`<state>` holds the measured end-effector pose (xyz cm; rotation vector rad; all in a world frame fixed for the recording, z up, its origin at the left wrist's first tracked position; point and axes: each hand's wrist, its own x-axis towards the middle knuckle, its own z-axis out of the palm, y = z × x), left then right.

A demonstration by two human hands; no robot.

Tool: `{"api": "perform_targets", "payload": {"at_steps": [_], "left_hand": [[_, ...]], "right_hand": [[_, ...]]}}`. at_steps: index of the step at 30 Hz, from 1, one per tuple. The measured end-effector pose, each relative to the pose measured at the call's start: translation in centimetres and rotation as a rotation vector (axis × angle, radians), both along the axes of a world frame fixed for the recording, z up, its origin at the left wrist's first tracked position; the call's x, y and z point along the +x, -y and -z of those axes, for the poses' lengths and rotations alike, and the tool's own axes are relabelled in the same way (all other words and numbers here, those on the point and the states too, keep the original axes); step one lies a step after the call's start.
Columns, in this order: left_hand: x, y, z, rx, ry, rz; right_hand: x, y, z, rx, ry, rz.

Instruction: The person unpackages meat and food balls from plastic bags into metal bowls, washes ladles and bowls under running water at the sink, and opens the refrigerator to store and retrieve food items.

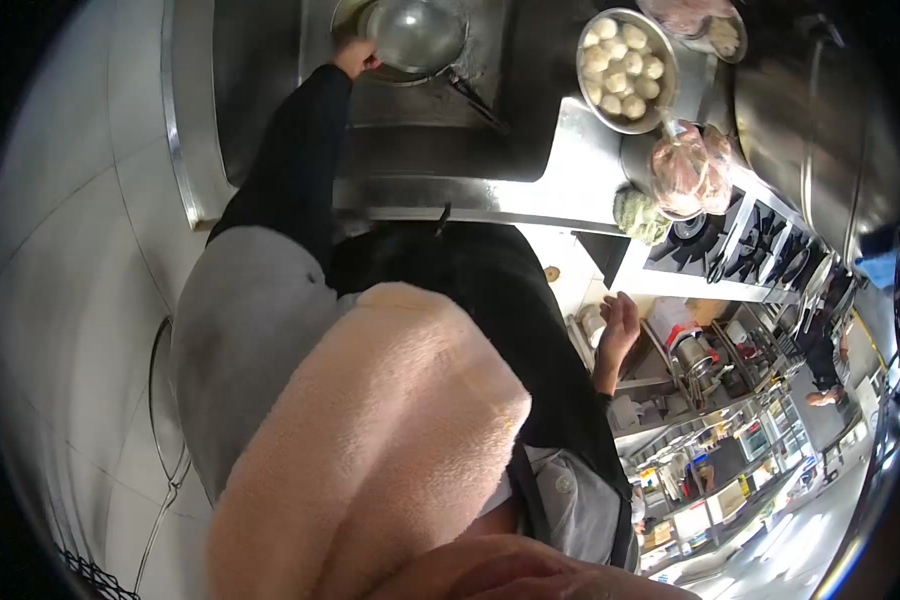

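Gripping one round, shiny steel bowl (419, 38) by its near-left rim, the left hand (354, 58) is the nearer one; the bowl, no long axis, sits right of that grip, back from the near edge of the dark metal sink (420, 148). One slim black utensil (477, 102) lies near-right. The right hand (620, 332) hangs released, well apart.

The left arm (295, 150), in a dark sleeve, reaches far out in front with its hand (355, 58) at the end and the fingers bent, while the right hand (619, 325) is held out to the side, its fingers loosely curled and its wrist (607, 375) bare.
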<state>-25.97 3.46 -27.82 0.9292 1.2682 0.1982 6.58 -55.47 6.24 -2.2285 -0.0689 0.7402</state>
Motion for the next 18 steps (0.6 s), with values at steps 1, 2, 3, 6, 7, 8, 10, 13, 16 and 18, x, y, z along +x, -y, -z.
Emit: {"api": "perform_targets", "payload": {"at_steps": [1,2,3,6,7,8,10,13,16,18], "left_hand": [[1.1,-0.1,-2.9,-0.004,-0.030,-0.017],[1.6,-0.4,-5.0,0.046,-0.132,0.049],[2.3,-0.5,-7.2,0.091,-0.143,0.055],[4.3,2.6,-14.2,0.249,-0.184,0.072],[5.4,3.9,-17.6,0.418,-0.248,0.109],[5.6,4.7,-19.5,0.593,-0.283,0.157],[5.1,5.4,-23.7,0.959,-0.427,0.301],[4.0,6.2,-33.4,1.278,-0.681,0.475],[1.1,5.9,-38.8,1.448,-0.672,0.308],[-0.7,1.4,-36.1,1.641,-0.641,0.152]], "right_hand": [[0.0,-1.5,0.4,0.078,-0.031,-0.065],[0.1,-2.9,0.5,0.082,-0.010,-0.119],[0.4,-4.7,1.0,0.096,0.011,-0.177],[0.4,-10.0,0.2,0.206,0.051,-0.311],[-0.2,-12.3,-0.7,0.255,0.035,-0.380],[-1.0,-14.7,-1.9,0.303,0.017,-0.449],[-2.2,-19.0,-2.3,0.423,0.008,-0.621],[-3.5,-25.2,-1.9,0.565,0.077,-0.860],[-4.7,-30.0,-2.6,0.606,-0.012,-0.927],[-5.7,-32.0,-3.6,0.675,-0.032,-0.992]]}}
